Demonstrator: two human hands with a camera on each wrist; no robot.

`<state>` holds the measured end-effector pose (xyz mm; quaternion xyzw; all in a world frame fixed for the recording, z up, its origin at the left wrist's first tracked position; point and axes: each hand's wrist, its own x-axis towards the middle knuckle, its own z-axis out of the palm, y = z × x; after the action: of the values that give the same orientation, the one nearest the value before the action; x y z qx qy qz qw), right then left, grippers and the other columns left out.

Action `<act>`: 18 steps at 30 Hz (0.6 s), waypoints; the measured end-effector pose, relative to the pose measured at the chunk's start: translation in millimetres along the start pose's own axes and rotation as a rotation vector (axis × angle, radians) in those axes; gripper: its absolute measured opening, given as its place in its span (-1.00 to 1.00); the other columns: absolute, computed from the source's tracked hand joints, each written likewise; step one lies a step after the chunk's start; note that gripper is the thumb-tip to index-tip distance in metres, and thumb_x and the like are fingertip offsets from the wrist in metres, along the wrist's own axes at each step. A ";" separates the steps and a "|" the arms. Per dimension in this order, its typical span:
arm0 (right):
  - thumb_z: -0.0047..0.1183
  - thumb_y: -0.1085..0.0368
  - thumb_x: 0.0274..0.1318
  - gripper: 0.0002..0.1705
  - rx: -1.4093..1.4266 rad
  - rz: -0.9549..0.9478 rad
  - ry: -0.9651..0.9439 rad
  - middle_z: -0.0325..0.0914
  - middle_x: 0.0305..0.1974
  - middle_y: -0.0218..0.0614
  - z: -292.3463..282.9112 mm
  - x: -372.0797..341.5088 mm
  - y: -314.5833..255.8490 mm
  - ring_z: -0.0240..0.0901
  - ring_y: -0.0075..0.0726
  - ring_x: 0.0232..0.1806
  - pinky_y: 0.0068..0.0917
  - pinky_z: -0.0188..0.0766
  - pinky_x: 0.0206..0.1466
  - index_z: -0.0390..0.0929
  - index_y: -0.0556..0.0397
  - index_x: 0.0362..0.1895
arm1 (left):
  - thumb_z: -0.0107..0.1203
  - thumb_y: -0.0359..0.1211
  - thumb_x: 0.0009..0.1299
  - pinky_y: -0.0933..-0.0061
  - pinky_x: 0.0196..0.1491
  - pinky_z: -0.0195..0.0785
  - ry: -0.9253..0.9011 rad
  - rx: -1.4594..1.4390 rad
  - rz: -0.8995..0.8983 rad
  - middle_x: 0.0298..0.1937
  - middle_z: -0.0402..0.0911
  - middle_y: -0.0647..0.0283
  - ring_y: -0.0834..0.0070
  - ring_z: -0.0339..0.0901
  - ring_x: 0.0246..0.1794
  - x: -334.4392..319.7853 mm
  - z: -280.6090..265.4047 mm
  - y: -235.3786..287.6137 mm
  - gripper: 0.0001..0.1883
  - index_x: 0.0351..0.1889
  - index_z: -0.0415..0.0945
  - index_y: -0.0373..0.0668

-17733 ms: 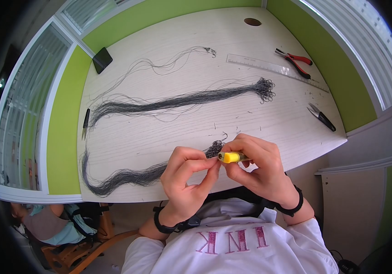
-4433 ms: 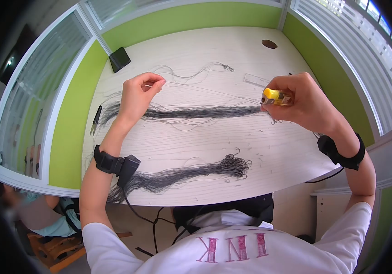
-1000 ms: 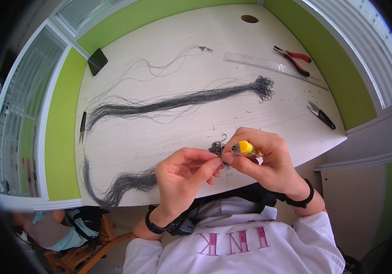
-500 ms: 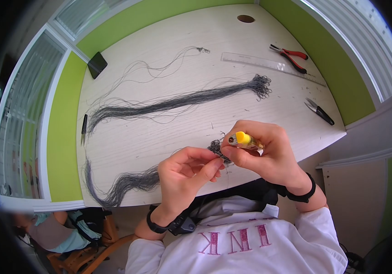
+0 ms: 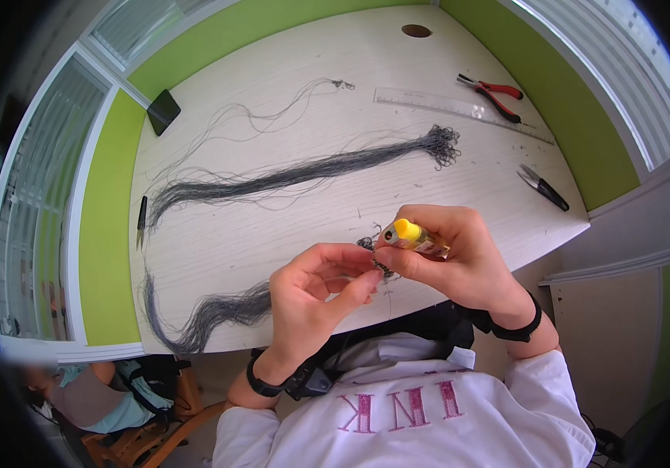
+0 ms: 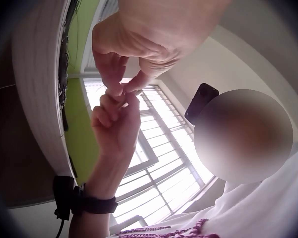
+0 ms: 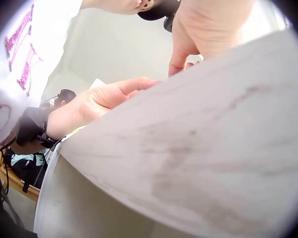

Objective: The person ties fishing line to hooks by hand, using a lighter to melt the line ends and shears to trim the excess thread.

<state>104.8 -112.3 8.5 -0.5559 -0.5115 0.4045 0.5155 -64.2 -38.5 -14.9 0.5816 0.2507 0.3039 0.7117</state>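
So the person's right hand (image 5: 448, 257) has a yellow-topped lighter (image 5: 428, 240) wrapped in its fingers, tilted, with the metal end facing the left hand. Thumb and index reach past it toward the left fingertips. The left hand (image 5: 315, 288) is curved inward, thumb and index only a narrow gap apart. Left wrist cam shows the two hands' fingertips meeting, but honestly can't tell if a line is pinched in there.

Right behind the fingers is the hook end of the near bundle of hooked lines (image 5: 229, 312), half hidden. That bundle runs wavy along the table's (image 5: 335, 210) near edge, then bends up the left edge. Mid-table there's a second, straighter bundle (image 5: 296, 173), its hooks (image 5: 442, 145) fanned out toward the right edge. Past that, a few loose hooked strands (image 5: 264, 115) lie toward the far edge.

Tools: clear ruler (image 5: 428, 104) and red-and-black pliers (image 5: 499, 95) near the right edge, black-handled snips (image 5: 547, 190) closer to the near right corner, another black-handled pair of scissors (image 5: 143, 214) at the left edge. Some black rectangular item (image 5: 164, 113) sits by the far left corner.
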 end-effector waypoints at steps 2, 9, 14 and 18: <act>0.10 0.34 0.02 -0.81 -0.043 0.007 -0.006 0.47 -0.53 -0.32 -1.8 0.3 1.1 0.35 -0.66 -0.45 -0.64 0.36 -0.41 0.51 0.28 -0.39 | 0.11 -0.57 0.22 0.61 -0.30 0.49 -0.011 -0.054 -0.036 -0.32 0.59 0.12 0.54 0.57 -0.35 0.5 -0.1 1.1 -0.81 -0.20 0.48 -0.44; 0.16 0.41 -0.07 -0.89 -0.074 -0.003 -0.053 0.39 -0.59 -0.46 -0.8 -1.2 0.9 0.23 -0.71 -0.52 -0.67 0.16 -0.51 0.50 0.19 -0.48 | 0.10 -0.56 0.23 0.61 -0.30 0.48 -0.106 0.041 -0.059 -0.32 0.60 0.09 0.51 0.58 -0.34 -0.4 -10.0 -0.3 -0.83 -0.23 0.49 -0.46; 0.16 0.35 -0.02 -0.82 -0.243 -0.119 -0.016 0.41 -0.50 -0.38 -14.5 -6.5 3.5 0.30 -0.59 -0.50 -0.63 0.21 -0.50 0.49 0.19 -0.36 | 0.07 -0.60 0.22 0.58 -0.38 0.48 0.001 0.097 -0.025 -0.41 0.59 0.09 0.50 0.58 -0.43 -1.1 -2.5 1.3 -0.89 -0.30 0.49 -0.45; 0.03 0.38 0.08 -0.73 -0.674 -0.234 0.401 0.38 -0.28 -0.21 -35.9 -21.3 36.8 0.37 -0.28 -0.40 -0.45 0.33 -0.37 0.41 0.16 -0.11 | 0.06 -0.62 0.20 0.59 -0.44 0.46 0.085 0.014 0.061 -0.50 0.57 0.10 0.53 0.54 -0.54 -1.7 2.3 -0.1 -0.93 -0.36 0.48 -0.43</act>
<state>142.3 -137.0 -24.5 -0.6996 -0.5645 0.0367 0.4366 -63.7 -41.2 -14.5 0.5805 0.2650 0.3481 0.6868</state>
